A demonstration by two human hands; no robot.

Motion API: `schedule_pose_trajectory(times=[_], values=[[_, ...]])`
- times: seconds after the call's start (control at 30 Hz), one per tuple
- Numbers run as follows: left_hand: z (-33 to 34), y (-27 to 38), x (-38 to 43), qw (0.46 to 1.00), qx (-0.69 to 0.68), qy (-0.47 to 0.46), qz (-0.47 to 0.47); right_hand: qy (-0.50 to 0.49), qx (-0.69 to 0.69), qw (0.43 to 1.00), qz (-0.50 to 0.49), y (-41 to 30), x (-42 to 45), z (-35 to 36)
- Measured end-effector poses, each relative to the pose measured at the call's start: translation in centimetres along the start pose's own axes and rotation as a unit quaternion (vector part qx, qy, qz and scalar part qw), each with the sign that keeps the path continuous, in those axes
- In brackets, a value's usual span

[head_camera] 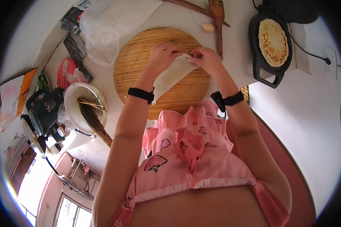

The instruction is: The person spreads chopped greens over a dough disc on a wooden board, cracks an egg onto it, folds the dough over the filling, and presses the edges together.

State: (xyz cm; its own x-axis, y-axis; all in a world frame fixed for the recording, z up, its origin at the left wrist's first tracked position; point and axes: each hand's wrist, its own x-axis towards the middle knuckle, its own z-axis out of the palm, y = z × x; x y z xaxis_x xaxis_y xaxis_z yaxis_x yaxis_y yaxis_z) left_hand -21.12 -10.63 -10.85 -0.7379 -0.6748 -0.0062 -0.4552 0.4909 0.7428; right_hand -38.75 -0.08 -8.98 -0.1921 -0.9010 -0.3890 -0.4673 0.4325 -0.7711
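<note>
A thin sheet of pale dough [173, 74], folded into a long shape, lies across a round ribbed wooden board [133, 65]. My left hand [165, 55] pinches the far edge of the dough between thumb and fingers. Close beside it, my right hand [207, 58] pinches the dough's far right corner. The dough's narrow near end rests on the board below my left wrist. On the right, a browned flatbread [273, 42] lies in a black electric griddle [255, 48] whose lid stands raised.
Beyond the board are an egg [207, 27], a wooden spatula [219, 31], a dark wooden stick [187, 5] and clear plastic sheeting [99, 34]. To the left, a white bowl [69, 113] holds chopsticks [92, 104] and a twig brush [95, 122]. A cord runs from the griddle to a wall socket [330, 62].
</note>
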Motion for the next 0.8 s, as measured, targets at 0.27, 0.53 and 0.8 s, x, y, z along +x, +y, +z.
schedule_pose_trajectory(times=[0.27,0.53,0.8], values=[[0.5,1.8,0.8,0.998,0.023,-0.054,0.008,0.067,-0.061,0.993,-0.071,1.0,-0.2,1.0],[1.3,1.8,0.7,0.997,0.052,-0.057,0.012,0.121,-0.023,0.982,-0.144,1.7,-1.1,1.2],[1.3,3.1,0.7,0.994,0.079,-0.075,-0.001,0.075,0.008,0.997,0.007,2.3,-3.6,0.4]])
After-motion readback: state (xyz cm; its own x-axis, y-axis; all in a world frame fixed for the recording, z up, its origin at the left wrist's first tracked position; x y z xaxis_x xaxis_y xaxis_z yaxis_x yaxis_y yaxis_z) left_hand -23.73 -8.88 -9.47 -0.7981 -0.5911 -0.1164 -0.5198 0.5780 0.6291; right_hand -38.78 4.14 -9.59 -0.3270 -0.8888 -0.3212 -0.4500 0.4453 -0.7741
